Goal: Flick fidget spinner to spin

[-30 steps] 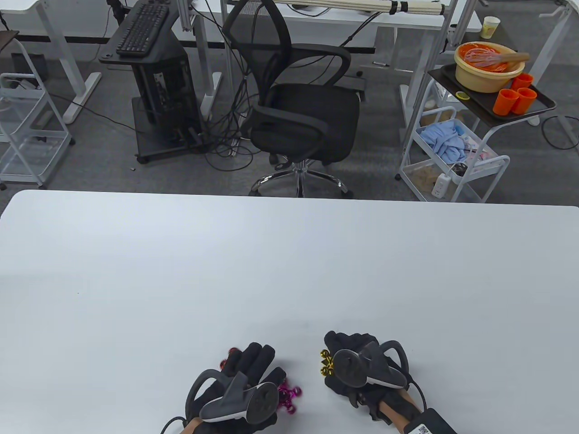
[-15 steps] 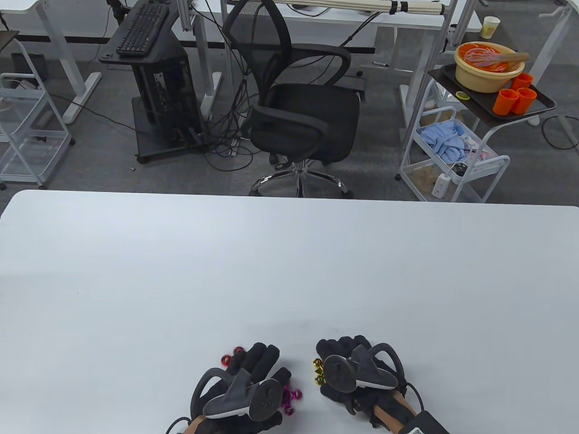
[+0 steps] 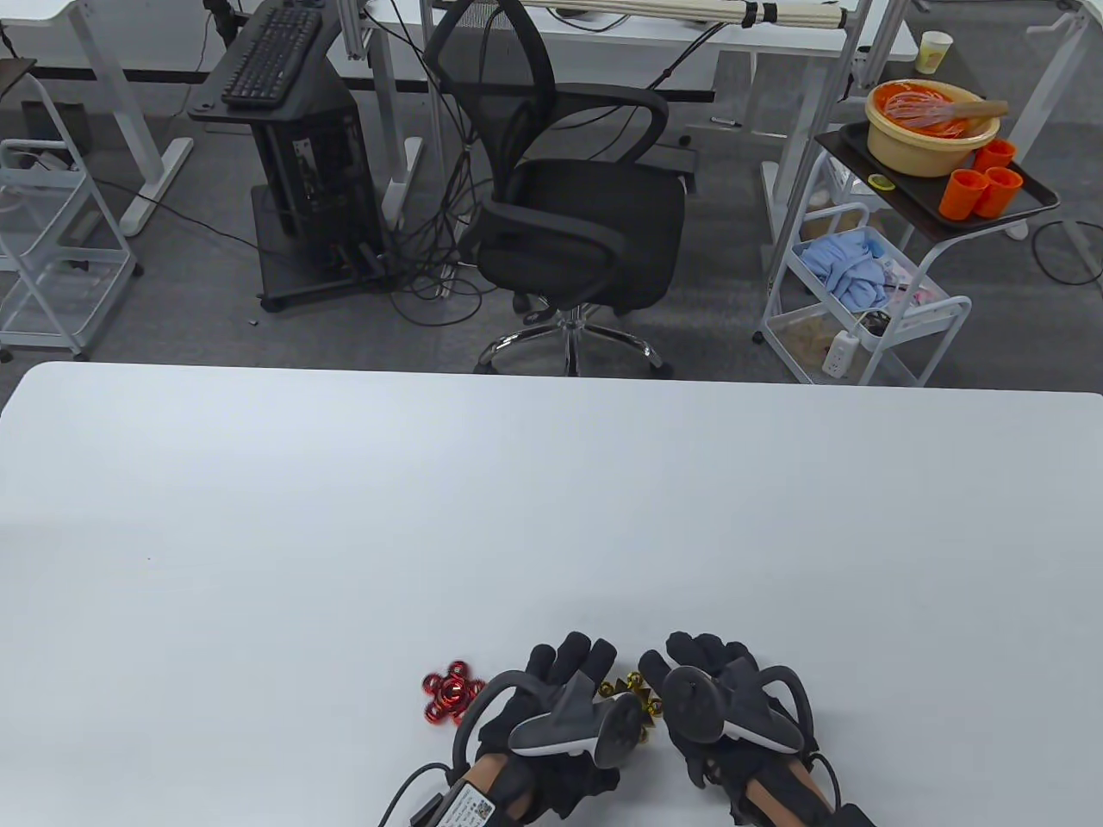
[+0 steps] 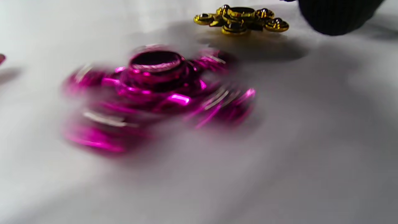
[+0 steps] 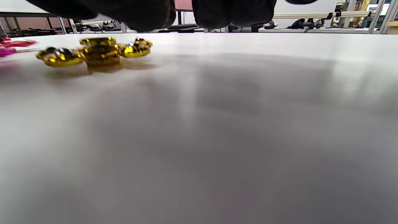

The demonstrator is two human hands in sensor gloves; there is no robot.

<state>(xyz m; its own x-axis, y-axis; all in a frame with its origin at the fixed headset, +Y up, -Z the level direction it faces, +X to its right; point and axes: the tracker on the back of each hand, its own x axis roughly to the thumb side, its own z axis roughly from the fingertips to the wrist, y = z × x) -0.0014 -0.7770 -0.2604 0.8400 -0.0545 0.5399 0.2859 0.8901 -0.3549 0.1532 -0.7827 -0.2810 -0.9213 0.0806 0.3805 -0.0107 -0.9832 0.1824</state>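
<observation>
Three spinners lie on the white table (image 3: 551,482). The red spinner (image 3: 450,692) lies uncovered, left of my left hand (image 3: 573,656). The gold spinner (image 3: 629,689) lies between my hands; it also shows in the left wrist view (image 4: 241,18) and the right wrist view (image 5: 96,51). The magenta spinner (image 4: 155,93) lies under my left hand and is hidden in the table view. Its arms are blurred while the gold one looks sharp. My right hand (image 3: 702,650) hovers right of the gold spinner, its fingers (image 5: 136,12) off the table. Neither hand holds anything.
The table's near edge lies just behind my wrists. Beyond the far edge stand a black office chair (image 3: 577,215) and a cart with an orange bowl (image 3: 931,125).
My left hand moved right, uncovering the red spinner and covering the magenta one. My right hand shifted slightly right. The gold spinner now lies between the hands.
</observation>
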